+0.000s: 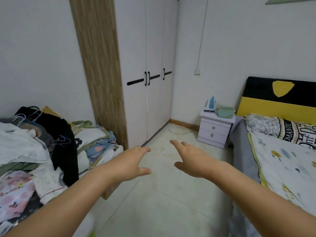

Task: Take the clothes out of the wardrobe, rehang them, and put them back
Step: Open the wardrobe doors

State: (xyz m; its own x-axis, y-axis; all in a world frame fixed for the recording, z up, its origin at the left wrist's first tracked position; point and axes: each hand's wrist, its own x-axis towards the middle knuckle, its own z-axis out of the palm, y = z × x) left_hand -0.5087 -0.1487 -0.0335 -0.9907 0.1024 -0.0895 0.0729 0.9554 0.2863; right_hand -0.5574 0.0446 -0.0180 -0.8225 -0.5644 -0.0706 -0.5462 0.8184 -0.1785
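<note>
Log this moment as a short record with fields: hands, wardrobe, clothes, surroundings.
left hand: left hand open, fingers spread, holding nothing, stretched forward
right hand: right hand open, holding nothing, stretched forward
wardrobe: white wardrobe ahead, all visible doors shut, black handles
clothes: heap of clothes on the left, some with hangers among them
surroundings: white nightstand in the corner beside the bed on the right
task state: wardrobe not yet opened

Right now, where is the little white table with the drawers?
In the head view the white bedside table stands at right of centre against the back wall, between the closed wardrobe on its left and the bed with the yellow headboard on its right.
</note>
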